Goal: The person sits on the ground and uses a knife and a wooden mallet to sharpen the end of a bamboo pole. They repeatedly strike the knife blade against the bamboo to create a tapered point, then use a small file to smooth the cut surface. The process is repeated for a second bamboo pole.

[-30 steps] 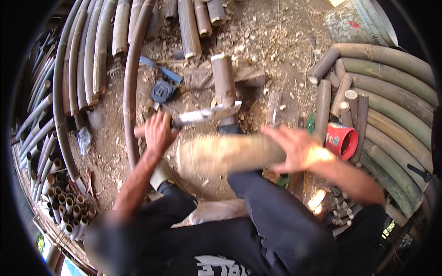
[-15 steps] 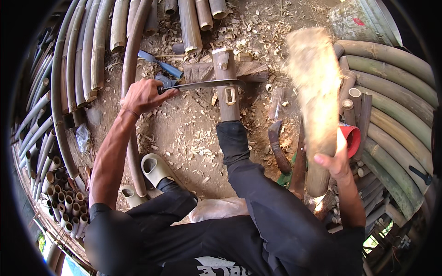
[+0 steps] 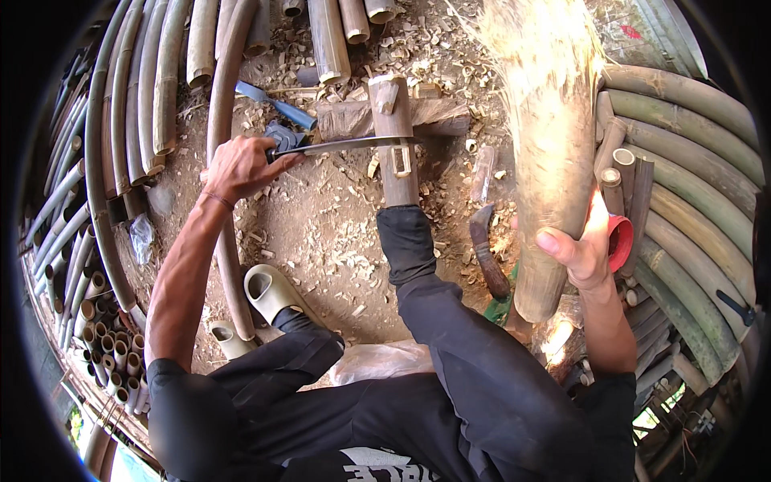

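Closed round the handle of a long, slightly curved knife, my left hand is at the left of the work. The blade lies across a brown bamboo piece, beside a rectangular hole cut in it. That piece rests over a rough wooden block, and its near end meets my dark trouser cuff. On the right, my right hand grips a thick wooden club near its lower end. The club stands nearly upright, its top frayed into pale fibres, apart from the knife.
Bamboo poles are stacked on the right, with more poles at the left. A dark curved wooden handle and a blue tool lie on the ground among shavings. A red container sits behind my right hand.
My right hand has raised the club; it looks larger, and its frayed end now reaches the top edge. The knife has shifted slightly left on the bamboo piece.
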`<state>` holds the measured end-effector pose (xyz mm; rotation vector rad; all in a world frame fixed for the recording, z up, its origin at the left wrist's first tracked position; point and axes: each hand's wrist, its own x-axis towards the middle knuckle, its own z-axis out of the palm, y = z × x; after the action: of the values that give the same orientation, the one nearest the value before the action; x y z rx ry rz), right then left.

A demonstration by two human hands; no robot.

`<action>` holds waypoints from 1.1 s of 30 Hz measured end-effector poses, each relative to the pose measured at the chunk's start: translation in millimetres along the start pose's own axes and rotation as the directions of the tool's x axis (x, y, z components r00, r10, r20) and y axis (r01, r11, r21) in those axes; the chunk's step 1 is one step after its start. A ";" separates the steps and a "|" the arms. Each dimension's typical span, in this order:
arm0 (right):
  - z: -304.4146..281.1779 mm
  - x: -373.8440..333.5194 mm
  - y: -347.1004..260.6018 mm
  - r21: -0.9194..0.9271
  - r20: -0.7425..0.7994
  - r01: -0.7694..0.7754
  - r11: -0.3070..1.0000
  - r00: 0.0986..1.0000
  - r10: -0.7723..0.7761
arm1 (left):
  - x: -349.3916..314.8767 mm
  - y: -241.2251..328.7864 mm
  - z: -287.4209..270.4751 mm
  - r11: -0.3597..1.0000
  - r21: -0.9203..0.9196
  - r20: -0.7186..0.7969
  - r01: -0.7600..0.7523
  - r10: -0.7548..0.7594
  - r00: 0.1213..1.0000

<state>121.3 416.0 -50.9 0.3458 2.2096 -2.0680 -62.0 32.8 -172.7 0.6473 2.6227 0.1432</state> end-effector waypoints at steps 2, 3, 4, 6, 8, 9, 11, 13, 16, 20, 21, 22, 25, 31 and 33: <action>0.1 3.0 2.7 -0.012 0.032 -0.014 1.000 0.999 0.014 | -3.8 1.0 -3.5 0.999 -0.022 -0.043 -0.026 0.025 0.999; 0.0 3.8 2.4 -0.020 0.039 -0.024 1.000 0.999 0.025 | -1.6 -1.7 -1.0 1.000 0.003 -0.031 -0.026 0.026 0.999; 0.4 4.7 1.9 -0.025 0.037 -0.025 0.999 0.999 0.026 | -0.8 -2.1 -0.8 1.000 0.016 -0.019 -0.012 0.012 1.000; 2.5 6.8 0.9 -0.031 0.023 -0.017 0.999 1.000 0.018 | 1.1 -1.3 0.4 0.999 0.042 0.006 0.012 -0.012 1.000; 6.3 9.2 -1.4 0.017 0.016 -0.018 1.000 1.000 0.018 | 0.5 -0.7 -0.6 0.998 0.059 0.018 0.037 -0.038 0.999; 8.7 10.7 -3.1 0.066 0.021 -0.028 0.997 0.999 0.026 | -0.2 -0.6 -0.7 0.996 0.068 0.024 0.050 -0.052 0.998; 15.6 16.9 1.2 0.048 -0.003 0.053 0.997 0.999 -0.053 | -0.3 1.0 2.2 0.996 0.063 0.016 0.056 -0.057 0.998; 26.5 21.8 21.1 -0.093 -0.049 0.225 0.970 0.972 -0.231 | 0.9 3.3 5.6 0.998 0.046 0.020 0.052 -0.053 0.998; 41.2 30.4 70.2 -0.623 0.004 0.177 0.762 0.975 -0.224 | 5.5 1.9 11.9 0.999 0.022 0.035 0.046 -0.047 0.998; 26.9 64.6 47.7 -0.750 0.149 0.274 0.602 0.957 -0.250 | 5.0 2.2 5.5 0.997 0.041 0.101 0.073 -0.077 0.992; 28.7 70.1 30.1 -0.655 0.069 0.296 0.695 0.939 -0.336 | 4.7 -3.0 7.3 0.996 0.027 0.115 0.079 -0.082 0.990; 32.7 75.8 14.1 -0.546 -0.024 0.327 0.771 0.914 -0.405 | 3.6 -7.9 9.1 0.996 0.014 0.129 0.087 -0.088 0.988; 37.0 77.0 31.6 -0.506 -0.150 0.503 0.701 0.749 -0.645 | 11.1 -4.9 9.6 0.998 0.015 0.143 0.057 -0.059 0.988; 27.1 81.2 60.9 -0.827 0.229 0.271 0.493 0.963 -0.144 | 21.9 -26.5 29.2 0.997 0.039 0.203 0.065 -0.072 0.977; 23.2 91.1 32.3 -0.711 0.078 0.325 0.624 0.918 -0.390 | 20.6 -19.7 17.9 0.998 0.005 0.245 0.063 -0.063 0.968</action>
<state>38.4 403.8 -104.3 -0.1058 3.1038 -1.1103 -78.9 24.9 -200.7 0.5423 2.4011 0.0438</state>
